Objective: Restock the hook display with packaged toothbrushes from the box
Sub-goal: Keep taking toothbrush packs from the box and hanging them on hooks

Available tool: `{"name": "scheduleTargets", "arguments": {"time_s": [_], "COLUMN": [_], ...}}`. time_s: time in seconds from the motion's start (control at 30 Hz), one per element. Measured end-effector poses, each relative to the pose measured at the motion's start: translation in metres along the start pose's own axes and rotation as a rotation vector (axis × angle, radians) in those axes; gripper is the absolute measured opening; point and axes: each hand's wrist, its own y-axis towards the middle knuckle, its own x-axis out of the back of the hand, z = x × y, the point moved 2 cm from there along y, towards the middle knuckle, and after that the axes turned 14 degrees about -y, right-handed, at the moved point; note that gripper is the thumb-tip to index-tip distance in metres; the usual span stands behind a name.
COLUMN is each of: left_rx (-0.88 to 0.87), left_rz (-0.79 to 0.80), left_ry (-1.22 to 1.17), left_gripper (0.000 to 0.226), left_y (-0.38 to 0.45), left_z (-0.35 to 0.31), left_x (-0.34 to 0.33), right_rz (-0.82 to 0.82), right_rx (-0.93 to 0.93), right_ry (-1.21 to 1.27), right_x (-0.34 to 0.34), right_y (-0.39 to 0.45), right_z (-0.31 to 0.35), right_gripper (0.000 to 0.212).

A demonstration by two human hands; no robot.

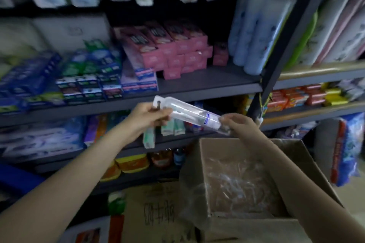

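Two shelving units (197,89): dark metal, stocked with boxed goods; pink cartons (177,49) sit on the upper shelf.
Box (246,175): open cardboard, at lower right under the right forearm, with clear packets inside.
Packaged toothbrush (189,113): clear blister pack, tilted, held in the air between both hands above the box.
Left hand (152,116): pinches the hang-hole end.
Right hand (239,124): fingers curled round the lower end.
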Motion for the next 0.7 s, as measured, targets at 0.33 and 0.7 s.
{"name": "scheduleTargets", "arguments": {"time_s": [0.33,0.7], "left_rx": [-0.336,-0.660], "left_rz": [0.043,-0.040], "left_ry": [-0.125,0.635], "left_gripper": [0.008,0.026], "left_y": [-0.006,0.010], "left_z": [-0.138,-0.205], "left_x": [0.037,0.030], "right_rz": [0.111,-0.269], "right_rx": [0.623,0.487], "right_ry": [-0.361,-0.066], "right_x": [-0.094,0.018], "right_y": [-0.008,0.015], "right_z": [0.161,0.268], "right_gripper": [0.078,0.073]}}
